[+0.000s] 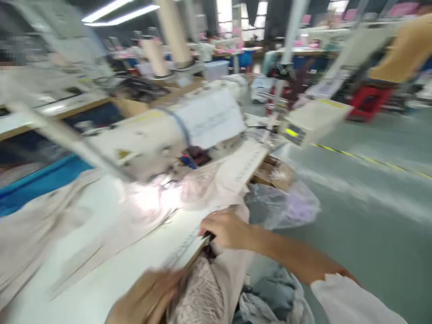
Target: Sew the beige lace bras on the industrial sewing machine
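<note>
My right hand (pixel 227 228) is at the table's front edge, its fingers curled over a small dark object (pixel 208 236) whose kind I cannot make out. My left hand (pixel 146 294) lies lower at the same edge, smeared by motion, so its finger position is unclear. Between and below the hands, a beige garment with a lace-like pattern (pixel 205 288) hangs off the edge. More pale pink fabric (pixel 199 186) runs across the white tabletop (pixel 135 265) and under the lit needle area of a sewing machine (pixel 145 137).
A control box (pixel 313 121) with a lit display is at the machine's right. Below the table are a plastic bag (pixel 286 204) and grey-blue cloth (pixel 276 292). A red stool (pixel 369 101) bears a seated person in a yellow-brown garment (pixel 401 49). Thread cones (pixel 173 33) stand behind the machine.
</note>
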A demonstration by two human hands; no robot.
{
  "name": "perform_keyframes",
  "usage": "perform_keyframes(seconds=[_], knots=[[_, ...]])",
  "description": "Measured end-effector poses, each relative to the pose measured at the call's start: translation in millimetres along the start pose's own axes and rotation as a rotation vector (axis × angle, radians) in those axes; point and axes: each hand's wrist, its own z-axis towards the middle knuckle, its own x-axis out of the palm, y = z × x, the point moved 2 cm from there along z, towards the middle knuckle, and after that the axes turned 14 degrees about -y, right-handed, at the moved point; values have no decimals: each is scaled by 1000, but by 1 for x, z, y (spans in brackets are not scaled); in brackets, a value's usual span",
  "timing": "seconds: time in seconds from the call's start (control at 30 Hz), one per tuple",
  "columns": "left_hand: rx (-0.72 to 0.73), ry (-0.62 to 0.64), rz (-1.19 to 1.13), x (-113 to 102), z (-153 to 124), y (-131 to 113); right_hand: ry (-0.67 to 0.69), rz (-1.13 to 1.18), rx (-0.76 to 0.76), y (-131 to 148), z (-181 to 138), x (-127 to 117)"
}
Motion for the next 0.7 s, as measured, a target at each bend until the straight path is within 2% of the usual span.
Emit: perform_keyframes(seconds=[0.03, 0.1, 0.17, 0.2, 0.27, 0.33, 0.4, 0.53, 0.7], knots=[[94, 45, 108, -3, 12, 7, -4, 39, -42, -2, 11, -7], [199, 7, 323, -8, 44, 25, -23, 24, -52, -20, 37, -16], [200, -13, 520, -10, 77, 46, 14, -66, -29, -45, 69, -13], [181, 15, 595, -9, 90, 54, 24, -100, -24, -57, 86, -8], [153, 180, 688, -4, 108, 65, 94, -215, -28, -77, 114, 8], [148, 321, 730, 2, 114, 68, 160, -351, -51, -93, 135, 27], [176, 370, 740, 5, 114, 68, 208, -439, -83, -105, 147, 45], [230, 291, 743, 6, 110, 72, 274, -468, -149, -123, 145, 68], [195, 237, 723, 12, 109, 75, 320, -502, -197, -138, 129, 74]])
